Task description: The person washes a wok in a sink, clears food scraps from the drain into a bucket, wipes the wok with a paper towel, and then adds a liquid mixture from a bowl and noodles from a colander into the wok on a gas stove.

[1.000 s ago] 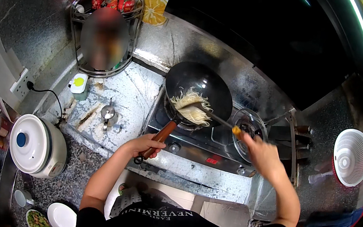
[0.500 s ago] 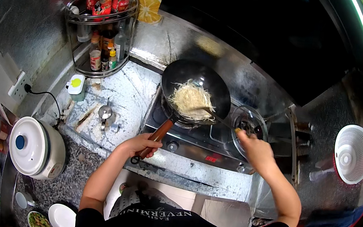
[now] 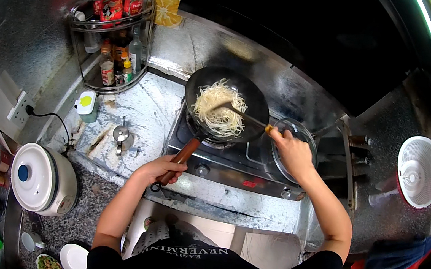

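A dark wok [image 3: 257,99] sits over the left burner of the gas stove [image 3: 229,173]. Pale, thin strands that look like bean sprouts [image 3: 223,122] lie heaped inside it. My left hand [image 3: 165,169] is wrapped round the wok's brown wooden handle [image 3: 186,151], near its end ring. In my right hand [image 3: 292,152] is a spatula [image 3: 246,117], gripped by its handle. Its blade rests on the heap, left of the wok's middle, partly hidden among the strands. Below my right hand, a round glass lid [image 3: 283,130] covers the right burner area.
A corner rack [image 3: 109,29] holds several sauce bottles. At the left stand a white electric cooker [image 3: 36,177], a mug [image 3: 30,241], a white plate [image 3: 75,261] and a dish of food [image 3: 50,265]. A white strainer basket [image 3: 420,171] is at the right; a dark range hood [image 3: 298,30] hangs behind the stove.
The spatula blade has moved left and slightly away from me across the wok, with my right hand following. The strands are spread more loosely. My left hand keeps its grip on the handle.
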Available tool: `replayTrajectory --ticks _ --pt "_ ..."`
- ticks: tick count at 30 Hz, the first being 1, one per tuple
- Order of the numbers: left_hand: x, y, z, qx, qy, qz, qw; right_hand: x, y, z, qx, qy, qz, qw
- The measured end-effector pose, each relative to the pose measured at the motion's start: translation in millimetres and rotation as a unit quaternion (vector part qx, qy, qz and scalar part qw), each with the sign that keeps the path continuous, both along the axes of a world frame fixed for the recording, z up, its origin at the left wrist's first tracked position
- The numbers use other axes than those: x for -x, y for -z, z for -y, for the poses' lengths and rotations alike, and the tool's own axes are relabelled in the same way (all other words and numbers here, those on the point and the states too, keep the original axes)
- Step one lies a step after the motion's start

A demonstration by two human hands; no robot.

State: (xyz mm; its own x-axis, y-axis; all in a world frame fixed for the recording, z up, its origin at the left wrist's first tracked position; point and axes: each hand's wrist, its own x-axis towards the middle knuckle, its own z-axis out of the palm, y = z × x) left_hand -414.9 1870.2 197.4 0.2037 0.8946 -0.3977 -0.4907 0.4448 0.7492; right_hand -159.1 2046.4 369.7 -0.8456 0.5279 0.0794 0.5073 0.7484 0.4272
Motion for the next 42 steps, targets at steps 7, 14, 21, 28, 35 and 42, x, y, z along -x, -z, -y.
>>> replayTrajectory --ticks 7,14,21,28,35,42 --pt "-2 4 0 -0.003 -0.008 0.013 1.0 -52 39 13 0.016 0.026 0.0 1.0" --pt "-6 -3 -4 -0.02 0.016 0.016 1.0 -12 77 -2 0.091 0.052 -0.08 0.991" --pt "5 2 4 -0.008 -0.006 0.013 1.0 -11 -33 28 0.109 0.084 0.037 0.99" --pt "-3 -1 -3 -0.012 0.008 0.022 1.0 -15 -28 6 0.039 0.066 -0.008 0.997" --pt "0 -1 -2 -0.005 0.006 0.022 1.0 -4 10 13 0.061 0.018 -0.015 0.998" --pt "-2 8 2 -0.009 -0.038 0.071 0.997 -32 57 -48 0.015 0.044 -0.084 0.995"
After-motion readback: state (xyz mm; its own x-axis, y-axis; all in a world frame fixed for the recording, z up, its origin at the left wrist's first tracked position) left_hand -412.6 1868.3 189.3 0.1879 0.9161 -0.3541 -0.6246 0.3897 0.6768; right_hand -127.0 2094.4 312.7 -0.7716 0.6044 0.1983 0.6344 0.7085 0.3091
